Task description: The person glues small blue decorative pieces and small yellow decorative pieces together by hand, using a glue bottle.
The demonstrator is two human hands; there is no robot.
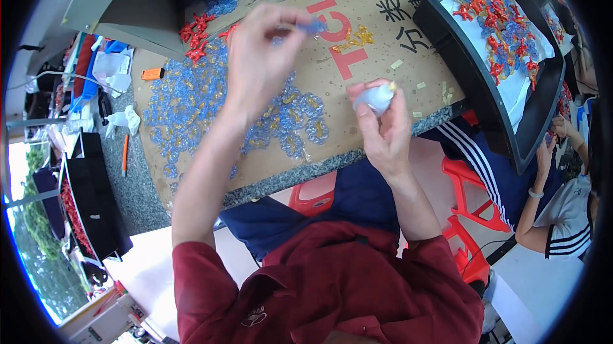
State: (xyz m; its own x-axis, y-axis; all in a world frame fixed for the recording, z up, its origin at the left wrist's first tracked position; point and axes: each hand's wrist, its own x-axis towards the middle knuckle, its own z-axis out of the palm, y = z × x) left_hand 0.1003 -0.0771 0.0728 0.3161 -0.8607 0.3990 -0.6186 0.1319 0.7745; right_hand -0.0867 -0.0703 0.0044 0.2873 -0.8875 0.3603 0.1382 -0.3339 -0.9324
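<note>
From my remote feed: left hand (pixel 265 53) blurred over the cardboard sheet (pixel 345 111), fingertips apparently pinched on a blue translucent piece (pixel 313 26). Right hand (pixel 391 128) wrapped round a white squeeze bottle (pixel 375 97), pale tip up, near edge.

I judge it partway. The black tray (pixel 440 30), far right, carries a jumble of red, blue and amber pieces (pixel 501 37); a broad spread of blue-and-amber pieces (pixel 188 98) remains at left. Few amber pieces (pixel 361 36) lie centre; red pieces (pixel 196 34) sit far left.

Textures: glassy, knobbly blues; glossy, branching reds; matte brown card; crumpled white liner (pixel 520 111).
</note>
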